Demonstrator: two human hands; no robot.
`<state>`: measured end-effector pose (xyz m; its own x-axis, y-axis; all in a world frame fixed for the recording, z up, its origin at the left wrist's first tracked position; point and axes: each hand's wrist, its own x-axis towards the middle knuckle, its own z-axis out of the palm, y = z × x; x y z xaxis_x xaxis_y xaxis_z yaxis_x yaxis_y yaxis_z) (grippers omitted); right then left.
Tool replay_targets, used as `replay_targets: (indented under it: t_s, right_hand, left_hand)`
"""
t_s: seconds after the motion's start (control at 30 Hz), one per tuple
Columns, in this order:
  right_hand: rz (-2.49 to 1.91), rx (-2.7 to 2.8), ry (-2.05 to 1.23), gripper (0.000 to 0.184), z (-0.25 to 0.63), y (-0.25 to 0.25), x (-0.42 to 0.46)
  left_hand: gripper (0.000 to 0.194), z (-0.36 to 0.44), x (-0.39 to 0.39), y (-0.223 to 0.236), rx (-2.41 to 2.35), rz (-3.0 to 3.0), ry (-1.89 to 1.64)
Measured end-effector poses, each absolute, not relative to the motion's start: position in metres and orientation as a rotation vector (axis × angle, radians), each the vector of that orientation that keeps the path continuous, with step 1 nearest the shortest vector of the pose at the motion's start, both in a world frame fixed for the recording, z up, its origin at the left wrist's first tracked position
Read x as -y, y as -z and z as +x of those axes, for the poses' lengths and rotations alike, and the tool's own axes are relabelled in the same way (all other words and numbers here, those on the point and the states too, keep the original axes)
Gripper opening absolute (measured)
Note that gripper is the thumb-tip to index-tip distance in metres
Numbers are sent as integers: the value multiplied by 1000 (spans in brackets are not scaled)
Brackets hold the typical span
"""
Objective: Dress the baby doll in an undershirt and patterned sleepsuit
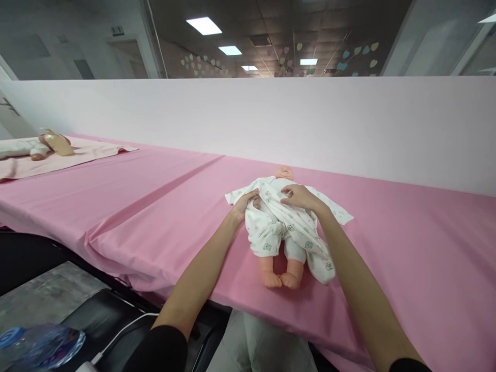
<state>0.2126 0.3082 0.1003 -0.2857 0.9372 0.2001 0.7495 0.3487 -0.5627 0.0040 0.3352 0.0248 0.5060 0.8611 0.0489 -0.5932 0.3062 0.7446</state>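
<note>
Presently: printed garment (298, 223), over doll (293, 269) on pink cover (166, 217) | likely light, limp; hold by front edges | your left hand (244, 203) curled at its side, your right hand (302, 197) crooked over its front; both grips unclear.

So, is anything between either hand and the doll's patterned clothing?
Nothing visible: the left hand meets the left side of the patterned clothing, and the right hand is at its upper front.
</note>
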Motion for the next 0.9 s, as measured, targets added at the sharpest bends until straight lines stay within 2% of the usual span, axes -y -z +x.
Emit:
replay_targets:
  t_s: [0.1, 0.23, 0.4, 0.5, 0.7, 0.9]
  right_hand:
    - [-1389, 2202, -663, 19, 214, -100, -308]
    - [-1235, 2121, -886, 32, 211, -98, -307]
    - [-1017, 1594, -1423, 30, 206, -72, -307]
    - [-1023, 1599, -1436, 29, 205, -58, -295]
    - [-1041, 1683, -1284, 37, 209, -51, -263]
    - [-1026, 1498, -1594, 50, 226, -47, -249]
  left_hand:
    - [17, 12, -334, -27, -613, 833, -1196]
    - [24, 18, -331, -31, -697, 807, -1261]
    - [20, 21, -333, -32, -651, 759, -1269]
    - [16, 26, -332, -31, -715, 850, -1313]
    - [15, 37, -313, -41, -1075, 1619, -1407]
    - [26, 50, -292, -46, -1468, 2342, -1494]
